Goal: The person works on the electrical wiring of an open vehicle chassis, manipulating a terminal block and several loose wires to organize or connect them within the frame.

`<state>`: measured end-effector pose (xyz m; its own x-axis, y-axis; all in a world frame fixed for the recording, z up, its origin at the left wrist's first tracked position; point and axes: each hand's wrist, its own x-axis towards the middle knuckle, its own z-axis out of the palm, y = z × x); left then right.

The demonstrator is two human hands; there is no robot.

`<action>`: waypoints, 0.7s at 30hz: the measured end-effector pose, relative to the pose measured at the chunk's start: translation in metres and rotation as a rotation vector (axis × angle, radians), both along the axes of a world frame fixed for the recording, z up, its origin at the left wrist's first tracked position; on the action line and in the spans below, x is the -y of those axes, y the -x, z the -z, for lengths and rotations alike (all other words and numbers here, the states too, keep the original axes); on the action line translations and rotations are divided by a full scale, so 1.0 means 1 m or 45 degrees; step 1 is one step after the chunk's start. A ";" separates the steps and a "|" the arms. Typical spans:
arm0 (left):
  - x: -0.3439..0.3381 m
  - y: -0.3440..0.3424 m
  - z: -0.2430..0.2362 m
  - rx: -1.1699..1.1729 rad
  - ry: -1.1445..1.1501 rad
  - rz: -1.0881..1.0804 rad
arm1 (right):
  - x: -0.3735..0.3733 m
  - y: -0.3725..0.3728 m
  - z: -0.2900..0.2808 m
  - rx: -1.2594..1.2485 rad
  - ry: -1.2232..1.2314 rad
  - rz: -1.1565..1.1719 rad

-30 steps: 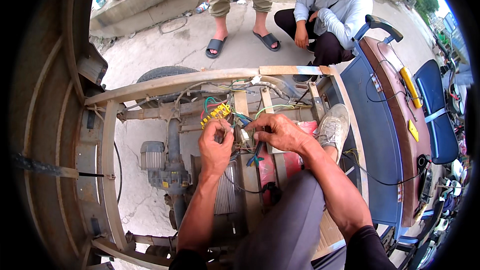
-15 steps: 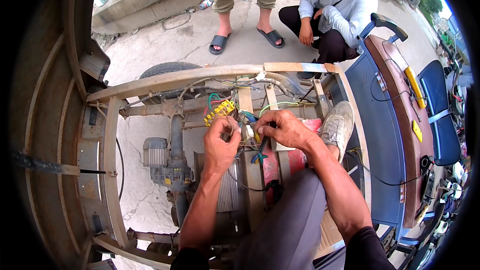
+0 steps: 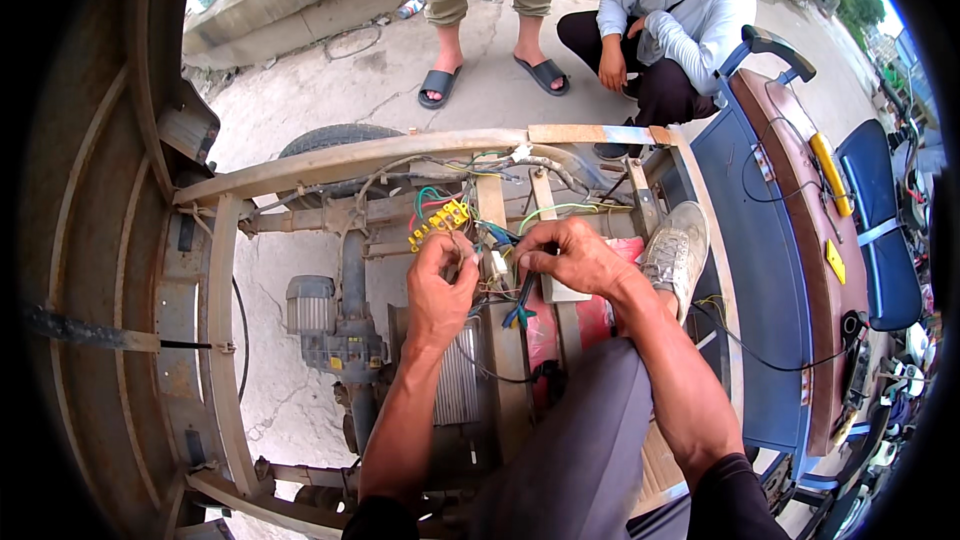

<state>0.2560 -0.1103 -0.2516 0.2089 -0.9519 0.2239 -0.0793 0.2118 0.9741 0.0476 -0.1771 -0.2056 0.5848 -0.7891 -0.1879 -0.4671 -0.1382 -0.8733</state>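
My left hand [image 3: 443, 282] is closed in a pinch on a thin wire [image 3: 473, 249], close to the yellow terminal connectors [image 3: 442, 224]. To its right my right hand [image 3: 572, 256] is also closed, thumb against bent fingers. Below those fingers shows a dark, narrow piece [image 3: 526, 288] with blue-green ends; I cannot make out what the fingertips grip. Between the hands are a white plug connector [image 3: 497, 262] and a tangle of thin wires, partly hidden by my fingers. Blue and green wires [image 3: 497, 232] run behind them.
A rusty metal vehicle frame [image 3: 340, 156] surrounds the work, with a motor [image 3: 318, 306] at left. My shoe [image 3: 676, 255] rests on it. A brown seat base [image 3: 800, 210] at right carries a yellow-handled tool [image 3: 830, 172] and scissors [image 3: 851, 326]. Two people are beyond the frame.
Both hands stay at nearly the same place. The fingers of my right hand have shifted slightly, while my left hand keeps its pinch.
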 end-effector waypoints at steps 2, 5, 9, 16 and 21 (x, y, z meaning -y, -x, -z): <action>0.000 0.001 0.001 -0.048 -0.012 0.016 | -0.002 -0.006 -0.003 0.000 0.080 -0.041; 0.000 0.001 0.001 -0.060 -0.026 0.020 | -0.003 -0.007 -0.009 -0.104 0.157 -0.136; 0.000 0.001 -0.002 -0.035 -0.024 0.035 | -0.007 -0.011 -0.011 -0.362 0.230 -0.183; -0.001 0.002 -0.003 -0.054 -0.049 0.028 | -0.007 -0.014 -0.016 -0.544 0.465 -0.202; -0.001 0.000 -0.005 -0.055 -0.038 0.004 | -0.006 -0.014 -0.012 -0.303 0.499 -0.250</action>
